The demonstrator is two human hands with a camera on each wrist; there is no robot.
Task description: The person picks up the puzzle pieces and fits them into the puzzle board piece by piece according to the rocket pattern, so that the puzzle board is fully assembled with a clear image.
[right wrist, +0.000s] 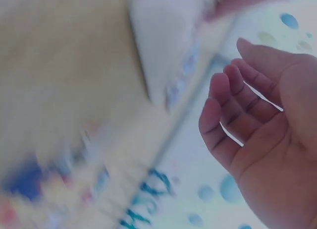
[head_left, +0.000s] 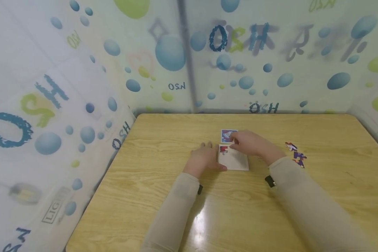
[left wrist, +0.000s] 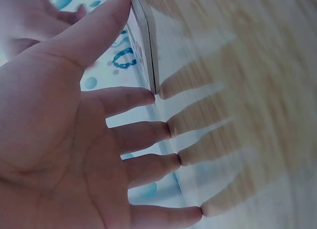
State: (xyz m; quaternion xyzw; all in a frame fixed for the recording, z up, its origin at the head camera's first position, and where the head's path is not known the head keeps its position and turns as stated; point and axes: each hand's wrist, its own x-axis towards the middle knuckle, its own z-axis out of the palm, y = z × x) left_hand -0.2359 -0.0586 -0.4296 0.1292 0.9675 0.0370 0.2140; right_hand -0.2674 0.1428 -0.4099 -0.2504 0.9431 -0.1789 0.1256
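A white square puzzle board [head_left: 234, 161] lies on the table with a red and white puzzle piece [head_left: 223, 150] in its far left corner. My left hand [head_left: 204, 159] rests at the board's left side, its spread fingertips on the table. In the left wrist view, the left thumb [left wrist: 106, 28] lies along the board's edge [left wrist: 148, 50]. Over the far part of the board is my right hand [head_left: 248, 141], overlapping a small picture card [head_left: 226, 135] just behind. In the right wrist view, the right fingers [right wrist: 220, 87] bend loosely with nothing between them.
Several loose puzzle pieces [head_left: 299, 156] lie on the wooden table [head_left: 138, 189] to the right of the board. Patterned curtains [head_left: 255, 70] stand behind the table's far edge and along its left side.
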